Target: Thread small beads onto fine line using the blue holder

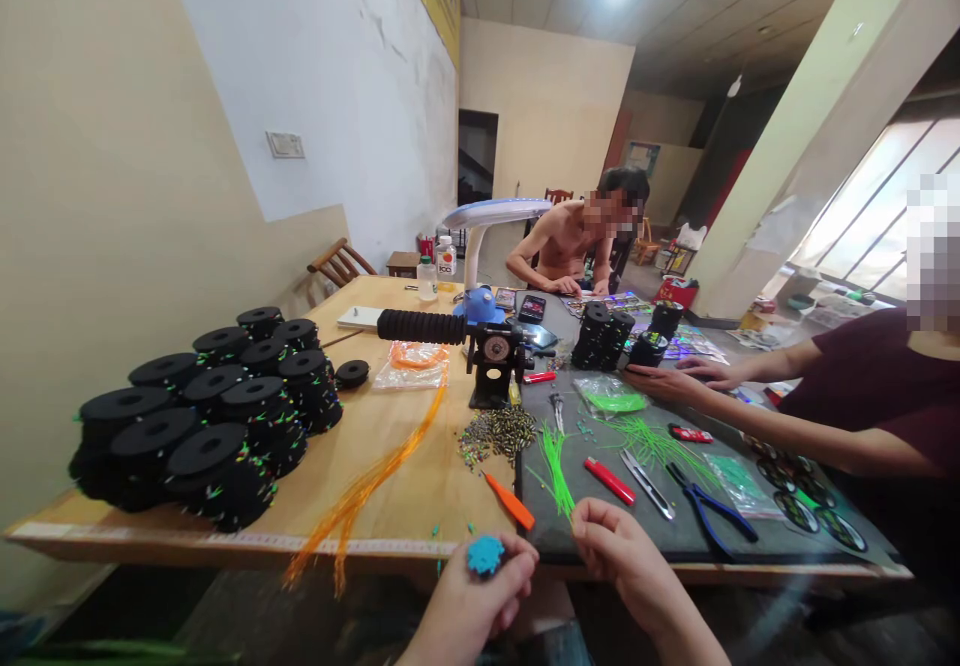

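My left hand [480, 591] is curled at the table's front edge. A round, bumpy blue piece [484, 556] sits between its thumb and forefinger. To the right, my right hand [622, 566] is closed in a pinch at the lower end of a bundle of bright green strands [556, 471]; how many are between the fingertips is hidden. Just beyond the hands lie an orange pointed tool [510, 502] and a red-handled tool [609, 481]. Farther right are metal thread snips [648, 484] and blue-handled pliers [711, 511]. Tiny green pieces [436, 532] rest near my left hand.
Black foam spools [214, 386] are stacked at left. Orange strands [375, 476] hang over the front edge. A black winding device [491, 356] stands mid-table behind small beads [499, 434]. One co-worker [570, 246] sits opposite; another's arms [780, 426] reach in from the right.
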{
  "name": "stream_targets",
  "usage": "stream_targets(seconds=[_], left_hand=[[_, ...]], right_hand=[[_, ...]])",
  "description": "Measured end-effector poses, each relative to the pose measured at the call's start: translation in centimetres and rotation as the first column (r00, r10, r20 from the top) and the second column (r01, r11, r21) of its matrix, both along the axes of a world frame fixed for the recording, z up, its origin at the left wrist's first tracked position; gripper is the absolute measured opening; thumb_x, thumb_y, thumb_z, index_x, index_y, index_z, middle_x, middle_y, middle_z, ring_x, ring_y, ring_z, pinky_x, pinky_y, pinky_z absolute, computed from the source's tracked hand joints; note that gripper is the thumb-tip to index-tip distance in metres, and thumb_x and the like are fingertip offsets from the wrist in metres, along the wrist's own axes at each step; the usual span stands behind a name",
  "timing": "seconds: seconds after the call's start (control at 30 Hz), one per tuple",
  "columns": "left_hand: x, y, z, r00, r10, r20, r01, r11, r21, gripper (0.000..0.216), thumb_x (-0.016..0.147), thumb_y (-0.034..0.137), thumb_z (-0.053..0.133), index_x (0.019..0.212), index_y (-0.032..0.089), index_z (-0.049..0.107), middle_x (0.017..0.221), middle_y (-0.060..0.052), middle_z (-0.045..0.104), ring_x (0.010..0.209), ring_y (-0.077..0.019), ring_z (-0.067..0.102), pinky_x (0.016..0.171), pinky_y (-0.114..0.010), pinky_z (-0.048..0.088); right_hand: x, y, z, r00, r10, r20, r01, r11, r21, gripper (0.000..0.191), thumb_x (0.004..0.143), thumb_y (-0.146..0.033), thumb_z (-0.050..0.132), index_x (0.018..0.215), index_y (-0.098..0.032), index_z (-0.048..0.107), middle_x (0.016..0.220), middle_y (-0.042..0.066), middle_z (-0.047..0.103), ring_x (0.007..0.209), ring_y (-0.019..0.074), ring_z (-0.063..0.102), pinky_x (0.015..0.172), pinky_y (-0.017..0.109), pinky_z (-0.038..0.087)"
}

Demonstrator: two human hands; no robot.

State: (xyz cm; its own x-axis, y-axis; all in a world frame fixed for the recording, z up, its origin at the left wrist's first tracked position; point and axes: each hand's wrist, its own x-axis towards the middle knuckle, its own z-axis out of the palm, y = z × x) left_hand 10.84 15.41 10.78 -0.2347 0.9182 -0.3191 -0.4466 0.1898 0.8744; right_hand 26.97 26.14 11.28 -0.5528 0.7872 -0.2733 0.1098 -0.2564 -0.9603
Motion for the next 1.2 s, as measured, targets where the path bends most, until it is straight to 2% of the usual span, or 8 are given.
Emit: stream_targets(seconds=[0.1, 0.23, 0.43, 0.6, 0.73, 0.87, 1.1, 1.2], left_hand=[[1.0, 0.9, -0.2, 0.999, -0.021, 0.045, 0.020, 0.999, 0.025, 0.051, 0.051, 0.054, 0.085, 0.079, 0.014, 0.068, 0.054, 0.002, 0.057, 0.042, -0.0059, 0.040, 0.040, -0.018, 0.015], [1.4, 1.1, -0.8, 0.996, -0.037, 0.080, 0.031, 0.997, 0.064, 0.045, 0.053, 0.053, 0.085, 0.068, 0.015, 0.065, 0.043, 0.006, 0.045, 0.042, -0.0063, 0.034, 0.041, -0.019, 0.015], [1.2, 0.9, -1.2, 0.993, -0.032, 0.110, 0.026, 0.998, 0.051, 0.042, 0.054, 0.049, 0.086, 0.068, 0.015, 0.065, 0.046, 0.005, 0.048, 0.045, -0.0063, 0.034, 0.043, -0.019, 0.017], [0.8, 1.3, -1.3, 0.979, 0.015, 0.204, -0.013, 1.000, -0.011, 0.049, 0.049, 0.050, 0.088, 0.069, 0.015, 0.060, 0.052, 0.005, 0.049, 0.047, -0.0058, 0.037, 0.045, -0.018, 0.015], [0.5, 1.5, -1.4, 0.975, 0.038, 0.218, -0.030, 0.999, -0.042, 0.052, 0.046, 0.050, 0.089, 0.068, 0.015, 0.057, 0.050, 0.007, 0.046, 0.045, -0.0045, 0.033, 0.044, -0.018, 0.011], [0.5, 1.5, -1.8, 0.977, 0.061, 0.205, -0.054, 0.998, -0.042, 0.054, 0.044, 0.053, 0.089, 0.069, 0.015, 0.058, 0.047, 0.008, 0.045, 0.044, -0.0045, 0.032, 0.042, -0.019, 0.012], [1.0, 1.4, -1.8, 0.990, 0.011, 0.142, -0.014, 1.000, 0.020, 0.050, 0.050, 0.055, 0.086, 0.066, 0.014, 0.061, 0.044, 0.007, 0.045, 0.041, -0.0034, 0.030, 0.042, -0.018, 0.011], [0.9, 1.6, -2.2, 0.994, 0.005, 0.113, -0.009, 0.999, 0.034, 0.052, 0.050, 0.058, 0.085, 0.064, 0.013, 0.062, 0.043, 0.007, 0.043, 0.040, -0.0030, 0.029, 0.042, -0.017, 0.012]], right_hand=[[-0.8, -1.8, 0.2, 0.994, 0.065, -0.086, -0.070, 0.995, -0.067, 0.028, 0.066, -0.039, 0.073, 0.066, -0.017, 0.054, 0.053, -0.007, 0.048, 0.045, 0.0055, 0.036, 0.048, 0.019, 0.027], [-1.5, -3.0, 0.0, 0.991, 0.087, -0.100, -0.097, 0.989, -0.107, 0.037, 0.065, -0.046, 0.076, 0.067, -0.016, 0.054, 0.053, -0.004, 0.055, 0.043, 0.0056, 0.042, 0.047, 0.019, 0.031], [-1.8, -2.9, -0.2, 0.989, 0.087, -0.118, -0.103, 0.986, -0.133, 0.038, 0.064, -0.045, 0.078, 0.067, -0.016, 0.055, 0.050, -0.004, 0.056, 0.041, 0.0049, 0.043, 0.045, 0.018, 0.029], [-2.0, -2.8, -0.3, 0.984, 0.068, -0.167, -0.103, 0.973, -0.207, 0.038, 0.073, -0.051, 0.071, 0.072, -0.015, 0.057, 0.056, -0.003, 0.058, 0.043, 0.0043, 0.045, 0.045, 0.017, 0.031], [-2.1, -2.9, -0.5, 0.988, 0.067, -0.141, -0.090, 0.982, -0.167, 0.045, 0.074, -0.058, 0.068, 0.075, -0.015, 0.059, 0.058, -0.002, 0.061, 0.044, 0.0050, 0.048, 0.046, 0.017, 0.034], [-2.5, -3.1, -0.6, 0.991, 0.088, -0.101, -0.099, 0.988, -0.115, 0.051, 0.066, -0.064, 0.072, 0.068, -0.016, 0.056, 0.054, -0.001, 0.061, 0.042, 0.0058, 0.048, 0.047, 0.018, 0.036], [-2.8, -3.5, -0.9, 0.990, 0.052, -0.128, -0.063, 0.994, -0.085, 0.044, 0.068, -0.056, 0.073, 0.067, -0.016, 0.054, 0.053, -0.003, 0.058, 0.045, 0.0066, 0.048, 0.049, 0.018, 0.034], [-2.6, -3.4, -1.3, 0.990, 0.090, -0.108, -0.096, 0.994, -0.053, 0.043, 0.070, -0.056, 0.071, 0.068, -0.016, 0.054, 0.054, -0.002, 0.059, 0.046, 0.0077, 0.049, 0.051, 0.020, 0.035]])
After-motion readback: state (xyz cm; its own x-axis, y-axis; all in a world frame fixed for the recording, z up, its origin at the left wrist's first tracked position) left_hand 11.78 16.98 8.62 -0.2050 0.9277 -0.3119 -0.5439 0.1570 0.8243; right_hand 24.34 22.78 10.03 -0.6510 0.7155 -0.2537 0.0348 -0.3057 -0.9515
